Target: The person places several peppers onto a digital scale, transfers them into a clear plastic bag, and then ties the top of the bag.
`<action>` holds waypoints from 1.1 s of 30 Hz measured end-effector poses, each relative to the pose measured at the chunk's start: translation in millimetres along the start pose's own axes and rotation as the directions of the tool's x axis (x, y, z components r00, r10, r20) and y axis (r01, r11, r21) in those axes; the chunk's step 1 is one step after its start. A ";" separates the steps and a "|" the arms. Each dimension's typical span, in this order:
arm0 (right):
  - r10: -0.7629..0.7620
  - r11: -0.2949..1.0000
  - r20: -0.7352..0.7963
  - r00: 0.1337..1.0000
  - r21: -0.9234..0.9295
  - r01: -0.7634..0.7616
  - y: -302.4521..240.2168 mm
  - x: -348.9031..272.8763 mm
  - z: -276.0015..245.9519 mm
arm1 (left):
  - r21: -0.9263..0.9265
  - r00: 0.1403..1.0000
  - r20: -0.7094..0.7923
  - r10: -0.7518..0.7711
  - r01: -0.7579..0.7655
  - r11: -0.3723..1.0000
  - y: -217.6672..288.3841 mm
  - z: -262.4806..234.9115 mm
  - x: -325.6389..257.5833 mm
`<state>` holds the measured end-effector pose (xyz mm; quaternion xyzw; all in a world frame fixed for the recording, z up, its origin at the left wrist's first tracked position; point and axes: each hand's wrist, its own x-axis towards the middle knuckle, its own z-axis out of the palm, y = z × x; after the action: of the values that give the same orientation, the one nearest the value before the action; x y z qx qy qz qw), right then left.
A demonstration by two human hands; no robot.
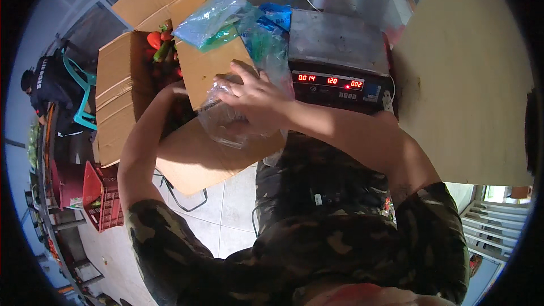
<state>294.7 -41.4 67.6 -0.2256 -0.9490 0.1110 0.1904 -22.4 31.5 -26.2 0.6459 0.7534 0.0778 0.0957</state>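
Observation:
A clear plastic bag (221, 120) hangs crumpled at the near side of an open cardboard box (116, 88). My right hand (256, 97) grips it from the right, fingers bent over the film and thumb below. My left hand (179, 88) reaches into the box; its fingers are hidden behind the box flap. Red and orange peppers (154, 39) and a green pepper (162, 52) show at the far end of the box. Darker red produce lies in shadow beneath them.
Right of the box stands a weighing scale (337, 42) with a lit red display. Clear and blue plastic bags (212, 20) lie on the box flap. A tan board (459, 90) is at the right. Left are a red crate (103, 198), a teal chair (79, 88) and a person in dark clothing (52, 82).

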 end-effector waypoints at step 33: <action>-0.009 1.000 0.038 0.999 -0.014 0.009 2.4 -1.2 8.9 | -0.314 0.986 0.165 0.037 0.017 0.949 30.4 -188.9 -78.7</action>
<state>293.0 -41.0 58.5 -0.2205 -0.9542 0.1077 0.1711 -28.0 -40.3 167.7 0.6305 0.7172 0.1423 0.2605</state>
